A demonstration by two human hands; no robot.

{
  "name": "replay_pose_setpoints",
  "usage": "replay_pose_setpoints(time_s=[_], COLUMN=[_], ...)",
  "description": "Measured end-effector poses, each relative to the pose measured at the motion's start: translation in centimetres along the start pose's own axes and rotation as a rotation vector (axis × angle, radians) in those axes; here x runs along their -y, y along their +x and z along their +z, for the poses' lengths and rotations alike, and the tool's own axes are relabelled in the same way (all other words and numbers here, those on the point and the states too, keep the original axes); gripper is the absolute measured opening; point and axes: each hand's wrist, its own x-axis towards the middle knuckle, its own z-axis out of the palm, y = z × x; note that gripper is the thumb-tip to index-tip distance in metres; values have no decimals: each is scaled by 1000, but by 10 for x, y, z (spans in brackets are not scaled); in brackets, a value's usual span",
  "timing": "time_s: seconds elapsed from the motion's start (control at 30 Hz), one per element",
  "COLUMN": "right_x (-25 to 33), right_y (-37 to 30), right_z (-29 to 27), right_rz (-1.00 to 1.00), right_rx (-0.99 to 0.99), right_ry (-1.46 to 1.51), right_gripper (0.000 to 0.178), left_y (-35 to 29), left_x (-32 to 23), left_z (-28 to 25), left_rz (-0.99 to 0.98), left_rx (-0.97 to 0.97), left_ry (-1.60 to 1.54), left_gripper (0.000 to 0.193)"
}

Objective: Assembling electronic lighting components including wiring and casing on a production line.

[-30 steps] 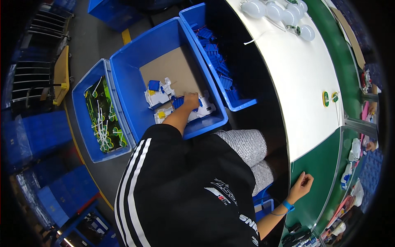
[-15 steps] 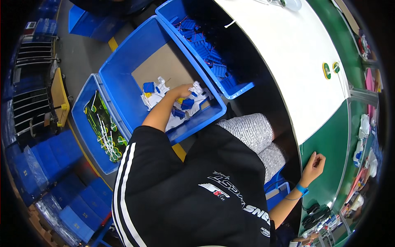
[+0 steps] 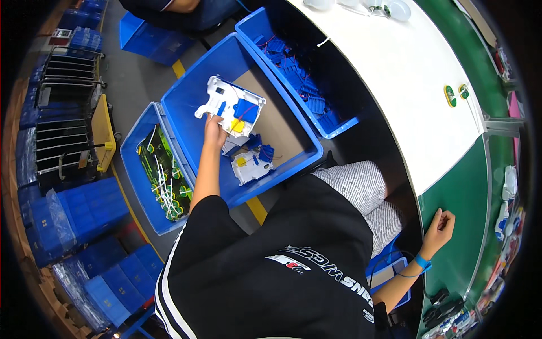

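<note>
My left hand (image 3: pixel 214 134) is closed on the edge of a white plastic housing (image 3: pixel 215 101), held tilted over a large blue bin (image 3: pixel 189 116). A blue battery box (image 3: pixel 246 110) with thin red wires and a yellow part sit on the housing. Below it in the bin lie more white housings (image 3: pixel 247 173) with similar blue and yellow parts. Off to the right, my right hand (image 3: pixel 439 234) rests on the green mat (image 3: pixel 460 186), its fingers curled in with nothing seen in them.
A blue bin of battery boxes (image 3: pixel 293 76) adjoins on the right. On the left, another blue bin (image 3: pixel 134 189) holds green-yellow parts with white leads. Two small green-yellow pieces (image 3: pixel 450 96) lie on the white tabletop (image 3: pixel 406 73). Another person (image 3: pixel 217 14) sits at the top.
My left hand has raised a white housing out of the pile in the bin and moved left with it. My right hand stays on the green mat. The whole view has shifted slightly.
</note>
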Motion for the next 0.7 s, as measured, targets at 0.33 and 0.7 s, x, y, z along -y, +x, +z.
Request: replay_pose_setpoints(time_s=[0.33, 0.7], right_x=[6, 152], right_y=[-3, 21], right_z=[-8, -74], right_rz=[-9, -558], right_rx=[31, -91], right_ry=[66, 150], right_gripper=[14, 54], left_y=[-114, -272], left_x=[-66, 42], left_z=[117, 357], left_rz=[-86, -435], left_rx=[229, 817], left_ry=[-315, -136], left_gripper=[57, 61])
